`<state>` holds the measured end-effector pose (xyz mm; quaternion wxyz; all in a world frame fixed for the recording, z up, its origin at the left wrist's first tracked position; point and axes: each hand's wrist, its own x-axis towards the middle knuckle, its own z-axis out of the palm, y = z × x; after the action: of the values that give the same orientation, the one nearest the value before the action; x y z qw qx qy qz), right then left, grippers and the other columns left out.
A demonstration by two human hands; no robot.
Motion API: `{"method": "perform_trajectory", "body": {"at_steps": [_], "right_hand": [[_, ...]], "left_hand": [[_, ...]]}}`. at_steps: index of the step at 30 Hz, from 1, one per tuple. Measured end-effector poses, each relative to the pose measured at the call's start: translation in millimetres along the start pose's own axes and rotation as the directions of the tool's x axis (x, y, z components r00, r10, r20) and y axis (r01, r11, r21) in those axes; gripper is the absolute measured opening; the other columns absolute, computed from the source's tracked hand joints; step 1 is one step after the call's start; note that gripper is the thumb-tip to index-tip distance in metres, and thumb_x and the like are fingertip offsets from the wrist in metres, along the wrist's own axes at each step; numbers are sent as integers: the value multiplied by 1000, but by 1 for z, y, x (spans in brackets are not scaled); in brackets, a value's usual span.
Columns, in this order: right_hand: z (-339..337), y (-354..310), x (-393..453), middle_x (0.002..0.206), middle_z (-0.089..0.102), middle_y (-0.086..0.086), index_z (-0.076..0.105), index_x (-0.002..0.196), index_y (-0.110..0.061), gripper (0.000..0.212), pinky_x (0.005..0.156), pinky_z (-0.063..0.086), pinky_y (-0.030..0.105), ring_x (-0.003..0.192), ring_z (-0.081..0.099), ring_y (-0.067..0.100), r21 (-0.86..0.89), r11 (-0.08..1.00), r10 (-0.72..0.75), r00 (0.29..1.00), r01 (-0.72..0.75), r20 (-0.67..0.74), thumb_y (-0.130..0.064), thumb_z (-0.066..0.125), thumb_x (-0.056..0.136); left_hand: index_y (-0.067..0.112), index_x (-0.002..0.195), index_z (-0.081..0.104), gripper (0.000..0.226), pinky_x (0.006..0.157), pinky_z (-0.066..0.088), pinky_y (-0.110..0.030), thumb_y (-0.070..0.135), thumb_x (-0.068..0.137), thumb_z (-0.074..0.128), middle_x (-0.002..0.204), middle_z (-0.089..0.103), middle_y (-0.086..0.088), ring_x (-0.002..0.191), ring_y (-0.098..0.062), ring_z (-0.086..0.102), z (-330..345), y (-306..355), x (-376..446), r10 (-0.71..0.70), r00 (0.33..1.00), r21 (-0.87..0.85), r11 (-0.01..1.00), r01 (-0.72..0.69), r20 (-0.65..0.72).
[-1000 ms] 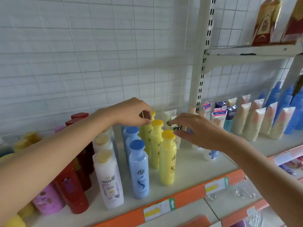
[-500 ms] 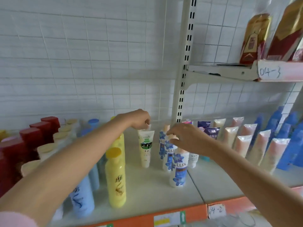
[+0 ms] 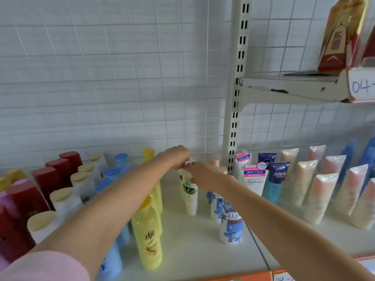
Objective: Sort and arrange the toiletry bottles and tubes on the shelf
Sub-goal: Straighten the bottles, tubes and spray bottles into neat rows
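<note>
Sorting well advanced — most stock stands in rows by kind.

Hands: left hand and right hand meet fingertip to fingertip over the top of a white tube with a green label, which stands on its cap directly below them. Both sets of fingers are curled toward its crimped end; the left seems to pinch it, but how firmly either grips cannot be told, as the knuckles hide the contact.

Done, by appearance: left of the hands, red bottles, white bottles, blue bottles and yellow bottles each in a file running front to back. Right of the hands, beyond the upright, facial tubes and pale pouches in slanted rows.

Left: the white tube, and the Lux tubes just under the right forearm, stand loosely in the gap between the files — likely the last group to square up.

Surface: pale shelf with an orange front edge. Behind, white tiled wall with a wire grid. Upper bracket shelf to the right carries red-and-gold packets.
</note>
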<state>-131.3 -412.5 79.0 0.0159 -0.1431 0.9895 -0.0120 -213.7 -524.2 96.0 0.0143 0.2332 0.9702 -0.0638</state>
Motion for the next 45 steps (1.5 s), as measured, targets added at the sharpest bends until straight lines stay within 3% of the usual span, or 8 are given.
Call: {"method": "perform_trajectory", "body": {"at_steps": [3, 7, 12, 26, 31, 37, 42, 45], "right_hand": [[-4, 2, -6, 104, 58, 7, 50, 106, -22, 19, 85, 47, 44, 97, 56, 31, 23, 1000, 7, 1000, -7, -5, -9, 41, 96], [-8, 10, -33, 89, 50, 10, 58, 101, -13, 17, 86, 48, 43, 86, 54, 28, 33, 998, -59, 998, 59, 0, -17, 43, 97], [0, 12, -63, 98, 66, 6, 61, 103, -17, 20, 87, 42, 34, 87, 52, 27, -34, 990, -138, 990, 137, -31, -21, 43, 97], [2, 0, -60, 83, 56, 2, 59, 95, -24, 16, 75, 53, 41, 80, 53, 24, 72, 996, -49, 997, 53, -51, -17, 45, 95], [0, -7, -60, 98, 61, 4, 60, 105, -23, 20, 57, 27, 24, 88, 54, 23, 24, 998, -64, 996, 65, -64, -19, 43, 96], [-7, 3, -66, 110, 65, 0, 62, 108, -34, 21, 84, 51, 39, 96, 60, 25, 95, 993, -63, 993, 72, -96, -39, 50, 91], [-26, 43, -92, 102, 69, 1, 67, 105, -21, 23, 83, 53, 36, 87, 65, 16, 182, 983, 66, 964, -18, -258, -27, 48, 94], [-19, 68, -107, 101, 70, -3, 68, 104, -19, 23, 80, 50, 16, 88, 63, 9, 216, 975, 115, 960, -59, -254, -33, 55, 90]], "left_hand": [[12, 47, 38, 40, 50, 46, -30, 1, 78, 61, 50, 39, -6, 52, -25, 53, -6, 5, -6, 61, 998, -92, 994, -63, -28], [6, 51, 52, 31, 56, 53, -31, 7, 78, 66, 51, 48, -5, 54, -24, 60, -11, 2, -20, 122, 991, -179, 975, -129, -53], [16, 43, 42, 42, 47, 32, -22, 14, 77, 67, 42, 44, 3, 48, -16, 48, 0, 10, -34, 224, 973, -103, 968, -228, -50], [0, 71, 68, 18, 60, 46, -31, 14, 81, 64, 67, 66, -14, 57, -17, 52, 4, 8, -53, 224, 973, -210, 950, -229, -50], [12, 48, 43, 33, 54, 29, -31, 8, 76, 58, 47, 38, -5, 50, -18, 33, 9, 9, -55, 230, 967, -173, 954, -246, -109], [16, 61, 63, 22, 61, 52, -26, 12, 83, 62, 60, 64, 1, 62, -15, 67, 1, 8, -51, 231, 971, -205, 955, -215, 57], [9, 98, 70, 22, 73, 40, -22, 24, 87, 61, 95, 71, -1, 82, -14, 59, -12, 15, -49, 276, 961, -112, 956, -273, 16], [10, 113, 64, 29, 81, 41, -22, 26, 90, 58, 116, 65, -4, 101, -17, 59, -24, 28, -49, 296, 951, -188, 932, -309, -93]]}}
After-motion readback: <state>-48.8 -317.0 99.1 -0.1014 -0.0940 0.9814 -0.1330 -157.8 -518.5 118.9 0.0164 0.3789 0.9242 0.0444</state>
